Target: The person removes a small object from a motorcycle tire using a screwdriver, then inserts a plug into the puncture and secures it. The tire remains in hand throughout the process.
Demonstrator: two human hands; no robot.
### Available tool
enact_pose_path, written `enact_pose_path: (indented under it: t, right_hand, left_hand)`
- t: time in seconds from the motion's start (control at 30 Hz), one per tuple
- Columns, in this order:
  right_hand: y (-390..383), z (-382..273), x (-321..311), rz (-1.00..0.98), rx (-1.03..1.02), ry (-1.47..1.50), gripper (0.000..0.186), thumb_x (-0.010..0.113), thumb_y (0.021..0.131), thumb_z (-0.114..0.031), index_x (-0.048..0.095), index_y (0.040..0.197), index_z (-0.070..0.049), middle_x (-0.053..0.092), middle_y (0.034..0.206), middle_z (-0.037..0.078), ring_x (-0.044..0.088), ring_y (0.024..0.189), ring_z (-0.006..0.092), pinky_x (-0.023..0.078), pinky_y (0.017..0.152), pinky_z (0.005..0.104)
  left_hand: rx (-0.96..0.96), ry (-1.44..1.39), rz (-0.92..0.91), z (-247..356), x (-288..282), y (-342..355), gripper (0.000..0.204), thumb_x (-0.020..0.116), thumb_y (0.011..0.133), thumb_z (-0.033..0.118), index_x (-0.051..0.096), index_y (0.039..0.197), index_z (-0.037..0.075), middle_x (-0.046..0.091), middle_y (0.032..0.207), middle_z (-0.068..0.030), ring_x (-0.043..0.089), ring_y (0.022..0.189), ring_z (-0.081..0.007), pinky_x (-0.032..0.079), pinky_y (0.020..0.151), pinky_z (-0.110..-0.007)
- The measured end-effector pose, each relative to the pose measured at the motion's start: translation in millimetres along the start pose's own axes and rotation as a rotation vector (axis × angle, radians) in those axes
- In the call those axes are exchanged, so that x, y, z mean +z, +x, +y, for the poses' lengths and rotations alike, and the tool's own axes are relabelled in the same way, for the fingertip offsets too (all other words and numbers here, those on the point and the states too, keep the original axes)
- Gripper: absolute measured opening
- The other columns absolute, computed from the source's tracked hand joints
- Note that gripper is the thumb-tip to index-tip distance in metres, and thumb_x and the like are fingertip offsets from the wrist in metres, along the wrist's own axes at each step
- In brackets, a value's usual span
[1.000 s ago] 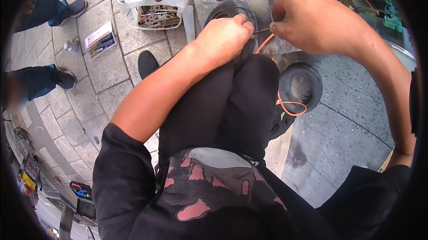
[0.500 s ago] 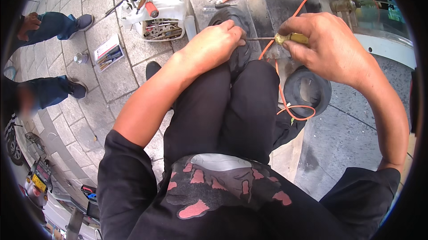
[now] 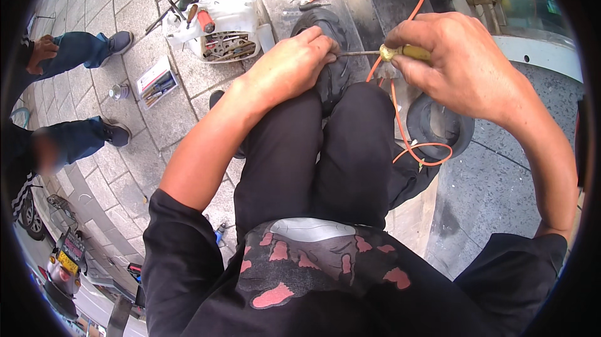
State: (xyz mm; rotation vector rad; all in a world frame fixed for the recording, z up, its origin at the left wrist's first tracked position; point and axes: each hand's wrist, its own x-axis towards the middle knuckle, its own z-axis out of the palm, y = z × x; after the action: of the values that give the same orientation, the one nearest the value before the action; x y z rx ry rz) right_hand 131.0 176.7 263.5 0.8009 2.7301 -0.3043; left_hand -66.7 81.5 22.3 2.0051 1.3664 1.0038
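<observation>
Screwdriver [image 3: 391, 53] in right hand [image 3: 460, 64]

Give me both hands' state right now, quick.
Left hand: closed, fingertips pinching at the tool's metal shaft against the small black tyre.
Right hand: closed around the yellow-handled screwdriver.

Right hand [image 3: 466, 64] gripping yellow-handled metal screwdriver [image 3: 400, 52], tip meeting left hand [image 3: 291, 67] on small black rubber tyre [image 3: 332, 55]; orange cord [image 3: 400, 130] near.
</observation>
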Motion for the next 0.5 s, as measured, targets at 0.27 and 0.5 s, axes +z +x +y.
enact_pose_path:
  t: [0.27,0.5]
  right_hand:
    - [7,-9,-2,0.006,-0.063,-0.119,0.019,0.076,0.091,-0.014,0.082,0.102,0.001,0.078,0.083,0.023,0.079,0.089,0.0452,0.063,0.085,0.0544]
    - [14,-27,-12,-0.105,-0.121,-0.307,0.021,0.083,0.089,-0.014,0.083,0.107,-0.002,0.075,0.092,0.02,0.077,0.096,0.0421,0.062,0.083,0.0506]
  left_hand:
    - [0.037,-0.015,0.043,-1,0,-2,0.02,0.077,0.106,0.012,0.074,0.122,0.0,0.07,0.113,-0.0211,0.074,0.106,-0.046,0.063,0.093,-0.052]
    - [0.066,-0.022,0.078,1,0,-1,0.019,0.078,0.104,0.011,0.075,0.119,0.0,0.071,0.109,-0.0215,0.074,0.104,-0.0461,0.064,0.093,-0.052]
